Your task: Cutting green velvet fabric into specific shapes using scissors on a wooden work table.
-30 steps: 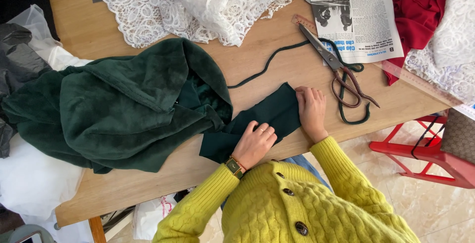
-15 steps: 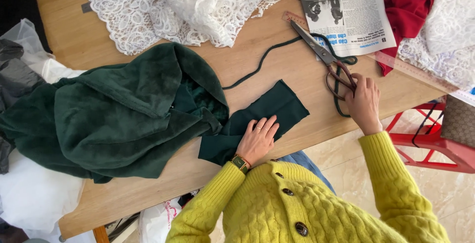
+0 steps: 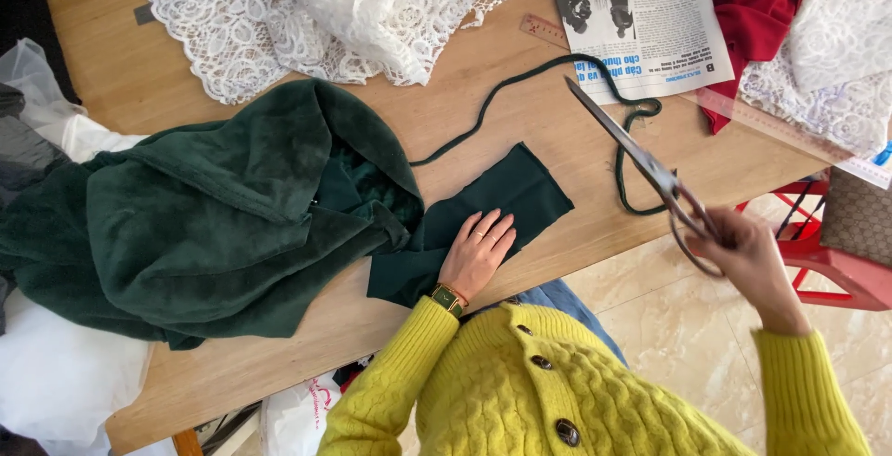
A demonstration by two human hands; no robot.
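One pair of long steel scissors (image 3: 650, 168), lifted over the wooden table's (image 3: 465, 122) 3 o'clock edge, right hand (image 3: 748, 261) grip clenched through the handles. Left hand (image 3: 477, 254) flat, grip released, on one dark green fabric strip (image 3: 483, 214). One printed newspaper sheet (image 3: 641, 19) at 1 o'clock.

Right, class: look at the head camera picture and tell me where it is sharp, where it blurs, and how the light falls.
Head view: soft, even daylight, no harsh glare; faint shadows beside the green velvet fabric. The left hand, flat on the dark green strip, is sharp. The right hand and scissors look slightly motion-blurred. The table edge shows no obvious bending.
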